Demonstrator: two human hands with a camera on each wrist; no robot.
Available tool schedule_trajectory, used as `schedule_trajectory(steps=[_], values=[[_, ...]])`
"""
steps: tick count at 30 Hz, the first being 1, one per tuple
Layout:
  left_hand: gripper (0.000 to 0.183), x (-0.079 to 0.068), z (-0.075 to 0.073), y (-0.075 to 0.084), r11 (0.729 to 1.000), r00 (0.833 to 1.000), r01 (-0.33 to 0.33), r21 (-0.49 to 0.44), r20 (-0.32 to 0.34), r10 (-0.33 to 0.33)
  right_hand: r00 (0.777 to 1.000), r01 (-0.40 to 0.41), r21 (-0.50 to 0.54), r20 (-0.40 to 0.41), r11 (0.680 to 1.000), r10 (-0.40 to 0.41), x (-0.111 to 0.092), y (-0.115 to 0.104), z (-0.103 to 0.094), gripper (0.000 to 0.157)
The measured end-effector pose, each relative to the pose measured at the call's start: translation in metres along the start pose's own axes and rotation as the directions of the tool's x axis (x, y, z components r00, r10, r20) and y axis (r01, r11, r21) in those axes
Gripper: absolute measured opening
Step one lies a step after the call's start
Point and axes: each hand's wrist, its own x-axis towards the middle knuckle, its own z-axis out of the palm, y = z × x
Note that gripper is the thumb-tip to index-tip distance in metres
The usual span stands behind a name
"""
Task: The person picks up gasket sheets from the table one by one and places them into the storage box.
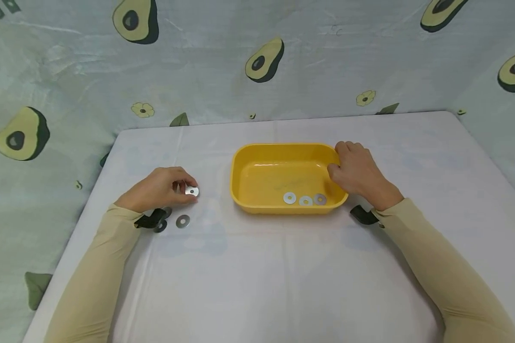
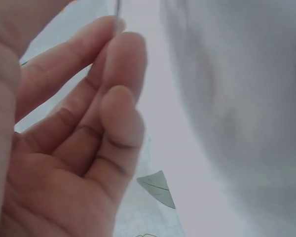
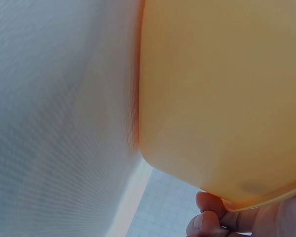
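Note:
Between thumb and fingertips my left hand pinches a metal washer, held left of the yellow tray; in the left wrist view its thin edge shows at the fingertips. My right hand grips the right rim of the yellow plastic tray, with fingers curled over the edge. Three washers lie inside at the tray's front right, one of them a pale washer. The right wrist view shows the tray's outer wall close up.
Below the left hand a loose washer lies on the white table, with a few darker washers partly hidden by the black wrist strap. Behind the table hangs an avocado-print cloth.

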Motion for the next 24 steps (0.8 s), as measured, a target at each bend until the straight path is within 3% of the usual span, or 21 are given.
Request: schedule_trajectory(steps=[8,14,20,24], values=[[0.022,-0.002,-0.009,0.01,0.996,0.995,-0.074,0.056,-0.064,0.078,0.999,0.028,-0.054,-0.029,0.998,-0.03,0.0,-0.001,0.0,0.047],[0.023,-0.001,-0.014,0.02,0.991,0.993,-0.095,0.092,-0.054,0.1,0.996,0.051,-0.076,-0.064,0.996,-0.056,-0.001,-0.001,0.001,0.042],[0.018,0.005,-0.021,0.033,0.98,0.986,-0.157,0.121,-0.037,0.163,0.99,0.073,-0.116,-0.116,0.991,-0.086,-0.004,-0.001,0.001,0.033],[0.018,0.009,-0.025,0.045,0.974,0.981,-0.184,0.13,-0.033,0.19,0.99,0.069,-0.133,-0.11,0.989,-0.084,-0.003,-0.002,0.0,0.036]])
